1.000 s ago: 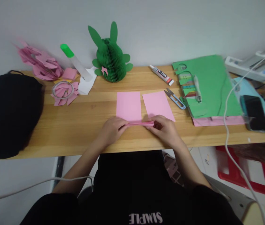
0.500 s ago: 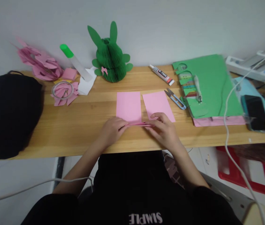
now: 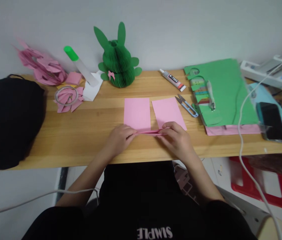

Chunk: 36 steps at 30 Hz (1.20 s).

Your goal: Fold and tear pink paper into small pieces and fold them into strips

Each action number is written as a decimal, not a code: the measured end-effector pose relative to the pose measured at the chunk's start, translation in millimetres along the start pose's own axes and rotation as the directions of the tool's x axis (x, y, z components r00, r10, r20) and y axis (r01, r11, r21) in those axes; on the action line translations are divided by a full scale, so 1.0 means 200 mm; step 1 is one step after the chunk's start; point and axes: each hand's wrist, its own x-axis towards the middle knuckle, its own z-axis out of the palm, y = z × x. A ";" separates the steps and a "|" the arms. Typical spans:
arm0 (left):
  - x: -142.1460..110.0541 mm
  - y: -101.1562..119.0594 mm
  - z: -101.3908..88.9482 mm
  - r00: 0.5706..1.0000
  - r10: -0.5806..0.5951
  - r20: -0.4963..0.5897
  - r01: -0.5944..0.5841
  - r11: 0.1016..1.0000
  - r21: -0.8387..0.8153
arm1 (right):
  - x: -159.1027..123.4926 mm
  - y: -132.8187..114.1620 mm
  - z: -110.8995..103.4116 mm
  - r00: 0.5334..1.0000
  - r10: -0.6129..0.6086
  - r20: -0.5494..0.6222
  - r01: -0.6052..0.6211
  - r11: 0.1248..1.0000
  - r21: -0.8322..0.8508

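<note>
A thin stack of pink paper (image 3: 148, 132) lies edge-on near the front of the wooden desk (image 3: 86, 133). My left hand (image 3: 119, 138) pinches its left end with curled fingers. My right hand (image 3: 178, 139) grips its right end, fingers closed over the top. Just behind the stack lie two flat pink sheets, a left pink sheet (image 3: 137, 111) and a right pink sheet (image 3: 167, 110), side by side.
Small blue-handled snips (image 3: 186, 106) and a glue tube (image 3: 172, 80) lie right of the sheets. Green card (image 3: 227, 86) over pink paper, a phone (image 3: 272, 121) and a white cable (image 3: 242, 133) fill the right. A green paper rabbit (image 3: 118, 60), pink scraps (image 3: 43, 68) and a black bag (image 3: 8, 120) sit left.
My right hand's fingers shifted along the right end of the pink stack, lifting off and closing over it again. My left hand stayed in place.
</note>
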 end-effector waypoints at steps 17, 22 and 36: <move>0.00 0.02 -0.01 0.999 -0.048 0.006 0.048 0.995 -0.086 | 0.00 -0.03 0.02 0.994 0.021 -0.104 -0.027 0.998 -0.056; 0.01 0.07 -0.07 0.970 -0.169 0.173 0.221 0.912 -0.347 | 0.05 -0.07 0.01 0.984 0.145 -0.100 -0.128 0.978 0.163; 0.06 0.06 -0.17 0.924 -0.334 0.188 0.367 0.912 -0.181 | 0.11 -0.08 0.04 0.948 0.318 0.020 -0.288 0.827 0.483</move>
